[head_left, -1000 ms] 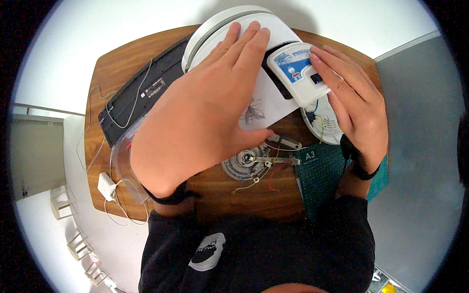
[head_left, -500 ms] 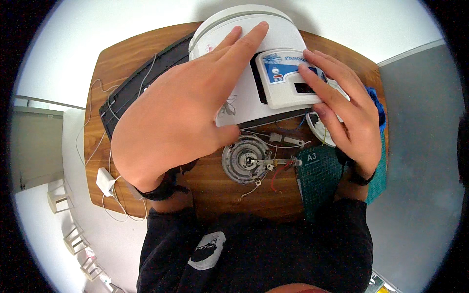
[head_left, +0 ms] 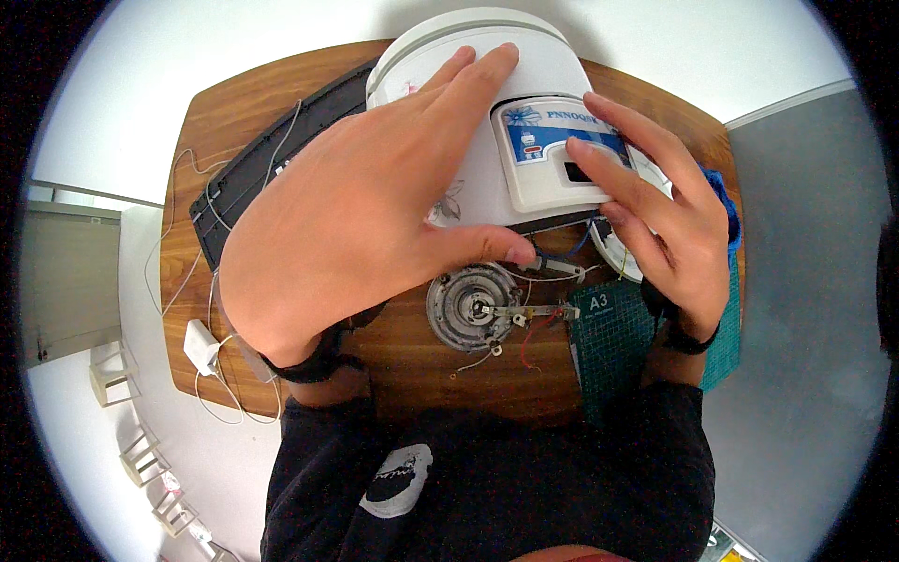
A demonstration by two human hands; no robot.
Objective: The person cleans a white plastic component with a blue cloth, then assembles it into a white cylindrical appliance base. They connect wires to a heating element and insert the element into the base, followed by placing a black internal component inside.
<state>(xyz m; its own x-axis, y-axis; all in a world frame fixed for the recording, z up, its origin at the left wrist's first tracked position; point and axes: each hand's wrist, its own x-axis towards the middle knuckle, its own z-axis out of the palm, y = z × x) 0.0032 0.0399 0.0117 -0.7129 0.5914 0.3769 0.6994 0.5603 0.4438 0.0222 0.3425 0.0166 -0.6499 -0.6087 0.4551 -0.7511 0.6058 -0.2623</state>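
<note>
- The white rice cooker body (head_left: pixel 468 84) sits at the far middle of the round wooden table (head_left: pixel 412 365), and everything else is placed from it.
- Over the last second the cooker has come up and away from the person, and the hands have followed it; the round metal heating plate (head_left: pixel 473 307), half hidden before, now lies fully exposed on the near side of the cooker.
- I judge from this that the shell is being lifted or tilted off its inner parts, with the wires the only link left.
- The cooker is smooth, domed and glossy, with a faint flower print on its side and a pale control panel (head_left: pixel 554 155) with a blue top strip facing the person.
- The left hand (head_left: pixel 365 211) lies flat and spread wide over the cooker's left side, fingers straight, thumb hooked under the lower rim: pressing, not clenched.
- The right hand (head_left: pixel 660 220) is open too, fingers laid over the panel's right edge, steadying it.
- Thin wires (head_left: pixel 552 262) run from under the cooker to the heating plate.
- Right of the plate lies a green cutting mat (head_left: pixel 613 342).
- Left of the cooker lie a black keyboard (head_left: pixel 257 169) and a white charger (head_left: pixel 200 345) with its cable.
</note>
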